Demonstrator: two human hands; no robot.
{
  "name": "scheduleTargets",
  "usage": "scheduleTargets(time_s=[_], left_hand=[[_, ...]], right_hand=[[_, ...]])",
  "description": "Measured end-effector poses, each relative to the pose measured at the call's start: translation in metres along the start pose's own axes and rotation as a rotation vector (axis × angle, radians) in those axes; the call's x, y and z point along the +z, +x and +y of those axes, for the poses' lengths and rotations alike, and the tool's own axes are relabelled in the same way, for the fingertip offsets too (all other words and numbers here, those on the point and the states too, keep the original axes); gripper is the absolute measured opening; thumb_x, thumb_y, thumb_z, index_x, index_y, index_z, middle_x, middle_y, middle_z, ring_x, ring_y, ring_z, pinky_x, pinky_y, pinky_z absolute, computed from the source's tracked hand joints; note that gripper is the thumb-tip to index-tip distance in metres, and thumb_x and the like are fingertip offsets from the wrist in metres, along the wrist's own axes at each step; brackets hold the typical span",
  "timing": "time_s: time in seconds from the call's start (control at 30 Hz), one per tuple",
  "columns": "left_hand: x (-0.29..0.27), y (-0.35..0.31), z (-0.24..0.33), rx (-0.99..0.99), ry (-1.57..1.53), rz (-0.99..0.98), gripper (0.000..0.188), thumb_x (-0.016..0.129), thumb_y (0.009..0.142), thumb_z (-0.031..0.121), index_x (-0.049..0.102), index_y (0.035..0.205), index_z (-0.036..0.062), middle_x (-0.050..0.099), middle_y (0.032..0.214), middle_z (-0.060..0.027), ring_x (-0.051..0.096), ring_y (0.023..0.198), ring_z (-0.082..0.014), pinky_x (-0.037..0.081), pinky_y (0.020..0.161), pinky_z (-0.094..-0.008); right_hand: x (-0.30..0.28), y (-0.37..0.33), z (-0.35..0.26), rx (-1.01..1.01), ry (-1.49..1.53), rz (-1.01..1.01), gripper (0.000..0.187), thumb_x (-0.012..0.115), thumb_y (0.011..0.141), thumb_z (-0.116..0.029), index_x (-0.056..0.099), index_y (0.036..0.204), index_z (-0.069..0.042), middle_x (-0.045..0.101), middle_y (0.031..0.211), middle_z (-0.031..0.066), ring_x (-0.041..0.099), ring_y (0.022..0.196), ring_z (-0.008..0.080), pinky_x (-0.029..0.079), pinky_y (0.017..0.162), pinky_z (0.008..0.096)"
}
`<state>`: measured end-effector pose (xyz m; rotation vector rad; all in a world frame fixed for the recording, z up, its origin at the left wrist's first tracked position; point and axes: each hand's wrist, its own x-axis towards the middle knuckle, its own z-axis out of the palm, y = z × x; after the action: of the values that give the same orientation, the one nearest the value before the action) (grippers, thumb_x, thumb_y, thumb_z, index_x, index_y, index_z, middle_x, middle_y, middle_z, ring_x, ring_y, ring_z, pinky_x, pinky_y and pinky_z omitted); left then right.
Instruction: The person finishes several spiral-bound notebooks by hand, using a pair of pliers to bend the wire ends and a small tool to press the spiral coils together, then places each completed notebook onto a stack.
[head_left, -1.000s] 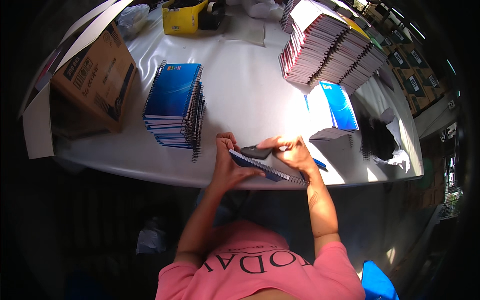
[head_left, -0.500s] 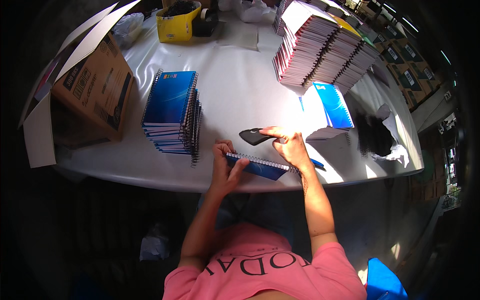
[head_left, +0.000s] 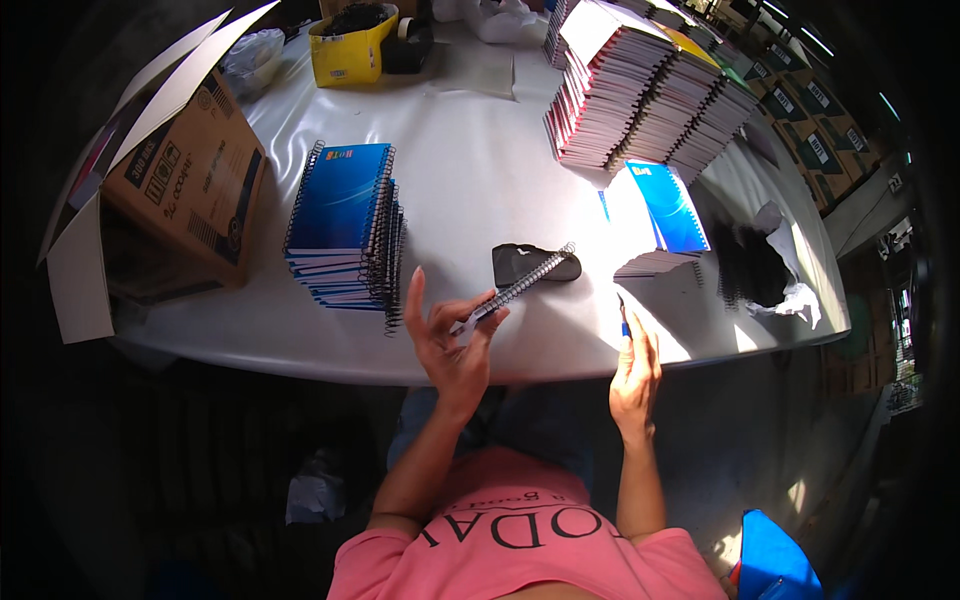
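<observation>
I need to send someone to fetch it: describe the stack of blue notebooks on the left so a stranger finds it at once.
Start at the white table and find the open brown cardboard box at its left edge. Just right of that box stands the neat stack of blue-covered spiral-bound notebooks. Unlike the leaning pale-edged stacks at the far right, it shows one blue cover on top, with black wire coils down both sides.

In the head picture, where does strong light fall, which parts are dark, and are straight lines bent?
Head view: hard sunlight washes out the white table and the right hand; the left hand, holding a spiral notebook, is lit too; under the table it is near black; the fisheye bends the table's front edge.
</observation>
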<state>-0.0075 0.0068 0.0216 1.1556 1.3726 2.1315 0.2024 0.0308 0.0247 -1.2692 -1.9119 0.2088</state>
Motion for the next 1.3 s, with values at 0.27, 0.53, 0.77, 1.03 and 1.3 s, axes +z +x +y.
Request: scheduleTargets(time_s=[0.27, 0.53, 0.77, 1.03, 1.3], left_hand=[[0.003, -0.002, 0.007, 0.081, 0.088, 0.028, 0.095, 0.072, 0.069, -0.014, 0.014, 0.142, 0.0021, 0.063, 0.081, -0.0064, 0.057, 0.087, -0.0161, 0.048, 0.08, -0.0269], [0.0, -0.002, 0.005, 0.243, 0.226, 0.027, 0.1, 0.078, 0.064, -0.008, 0.014, 0.141, -0.0004, 0.065, 0.083, -0.0062, 0.054, 0.083, -0.0161, 0.045, 0.074, -0.0272], [-0.003, -0.006, -0.009, 0.507, 0.332, -0.034, 0.098, 0.077, 0.066, -0.009, 0.013, 0.141, -0.002, 0.067, 0.091, -0.0089, 0.057, 0.077, -0.0153, 0.045, 0.07, -0.0254], [0.0, 0.007, 0.002, 0.246, 0.133, 0.082, 0.092, 0.069, 0.078, -0.008, 0.006, 0.145, 0.0043, 0.066, 0.102, -0.014, 0.057, 0.079, -0.0133, 0.044, 0.074, -0.0226], [-0.006, 0.017, 0.038, -0.098, -0.261, 0.069, 0.064, 0.057, 0.091, 0.005, 0.02, 0.144, 0.009, 0.063, 0.11, -0.0094, 0.052, 0.08, -0.0035, 0.047, 0.072, -0.0177]], right_hand=[[-0.006, 0.025, -0.094, -0.246, 0.065, -0.232, 0.039, 0.067, 0.083, -0.032, 0.063, 0.12, -0.021, 0.055, 0.104, 0.0061, 0.053, 0.097, 0.0246, 0.038, 0.086, 0.038], [-0.011, 0.035, -0.098, -0.159, 0.107, -0.397, 0.034, 0.062, 0.087, -0.033, 0.063, 0.118, -0.019, 0.056, 0.102, 0.0072, 0.054, 0.095, 0.0256, 0.04, 0.083, 0.0397], [-0.02, 0.042, -0.076, 0.668, 1.172, -1.055, 0.044, 0.046, 0.098, -0.037, 0.047, 0.132, -0.008, 0.061, 0.086, 0.0084, 0.063, 0.079, 0.0199, 0.05, 0.068, 0.0335], [-0.002, 0.016, -0.041, 0.048, 0.17, -0.423, 0.039, 0.053, 0.093, -0.03, 0.051, 0.127, -0.011, 0.055, 0.112, 0.0167, 0.054, 0.104, 0.0315, 0.041, 0.089, 0.0424], [0.015, 0.038, -0.022, 0.185, 0.248, -0.461, 0.056, 0.063, 0.087, -0.036, 0.047, 0.132, -0.009, 0.044, 0.135, 0.0174, 0.04, 0.127, 0.0297, 0.026, 0.106, 0.051]])
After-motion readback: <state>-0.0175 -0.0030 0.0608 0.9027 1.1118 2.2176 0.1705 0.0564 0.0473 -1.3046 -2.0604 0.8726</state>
